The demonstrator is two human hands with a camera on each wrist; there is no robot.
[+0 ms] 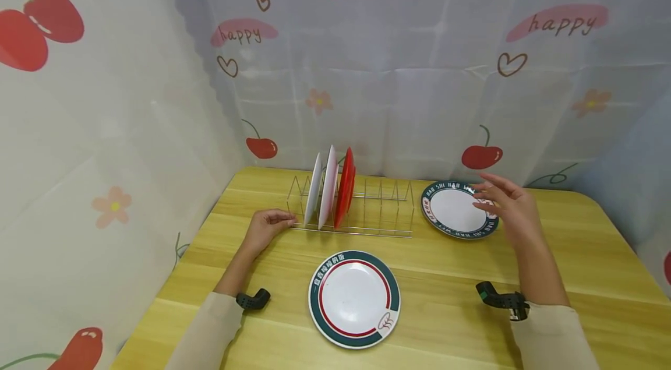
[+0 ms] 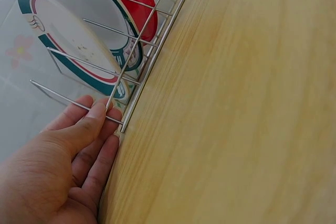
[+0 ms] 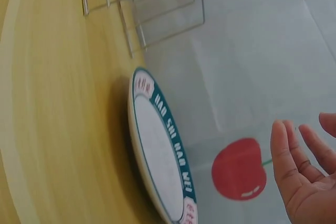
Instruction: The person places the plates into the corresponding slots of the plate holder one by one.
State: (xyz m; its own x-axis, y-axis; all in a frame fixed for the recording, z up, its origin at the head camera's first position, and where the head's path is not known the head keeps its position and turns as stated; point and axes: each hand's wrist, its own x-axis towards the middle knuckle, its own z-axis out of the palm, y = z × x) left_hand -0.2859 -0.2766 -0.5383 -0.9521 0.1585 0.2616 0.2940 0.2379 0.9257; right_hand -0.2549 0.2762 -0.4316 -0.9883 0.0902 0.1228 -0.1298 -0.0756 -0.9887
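My left hand (image 1: 267, 229) pinches the left end of a wire dish rack (image 1: 380, 235) between thumb and fingers. Three plates stand upright in the rack's left part: a white plate (image 1: 313, 190) with a green and red rim pattern, a second green-rimmed plate (image 2: 113, 14), and a red plate (image 1: 345, 190) to their right. Over the right edge of a green-rimmed plate (image 1: 453, 211) with lettering, my right hand (image 1: 512, 212) hovers with spread, slightly bent fingers. In the right wrist view, that hand (image 3: 310, 177) is apart from the plate and holds nothing.
Another white plate (image 1: 353, 297) with a green rim and red ring lies flat in front of the rack. Everything stands on a wooden table (image 1: 440, 312). A cherry-print curtain (image 1: 388, 102) hangs behind the table and along its left side.
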